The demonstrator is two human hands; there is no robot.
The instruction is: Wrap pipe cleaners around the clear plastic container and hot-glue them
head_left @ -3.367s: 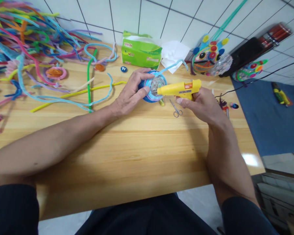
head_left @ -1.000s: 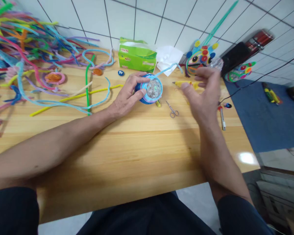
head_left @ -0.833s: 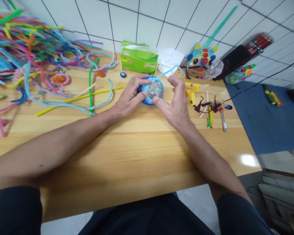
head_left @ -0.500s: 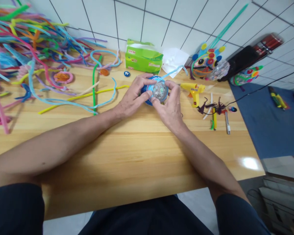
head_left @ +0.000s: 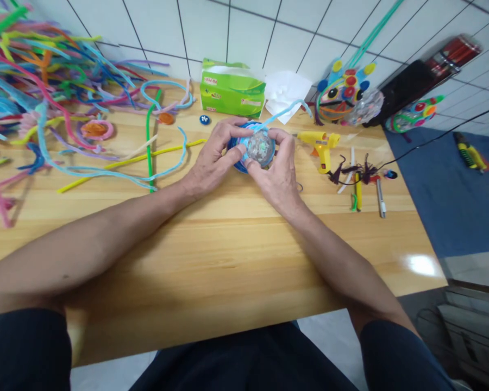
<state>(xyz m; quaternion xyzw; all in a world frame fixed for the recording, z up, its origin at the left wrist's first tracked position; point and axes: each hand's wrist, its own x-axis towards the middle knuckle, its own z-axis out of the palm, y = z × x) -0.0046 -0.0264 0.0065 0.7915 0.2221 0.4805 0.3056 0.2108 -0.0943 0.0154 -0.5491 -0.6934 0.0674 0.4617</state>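
Observation:
A round blue craft piece [head_left: 256, 147] wound from pipe cleaners, with a shiny faceted centre, rests on the wooden table [head_left: 228, 244]. My left hand [head_left: 212, 160] grips its left side, fingers curled around the rim. My right hand [head_left: 277, 168] clasps its right side, thumb and forefinger pressed to the edge. A light blue pipe cleaner tail [head_left: 287, 110] rises from the piece toward the wall. The yellow glue gun [head_left: 320, 144] lies on the table just right of my right hand.
A big heap of coloured pipe cleaners [head_left: 44, 87] covers the table's left. A green tissue box [head_left: 231, 89] and white tissue [head_left: 284, 89] stand by the tiled wall. Finished colourful figures [head_left: 344, 92] stand at the right. Pens and scraps [head_left: 362, 179] lie near the right edge. A blue mat [head_left: 452, 190] lies beyond.
My right hand put the glue gun down on the table, came back left and closed on the right side of the blue craft piece. My left hand kept its grip.

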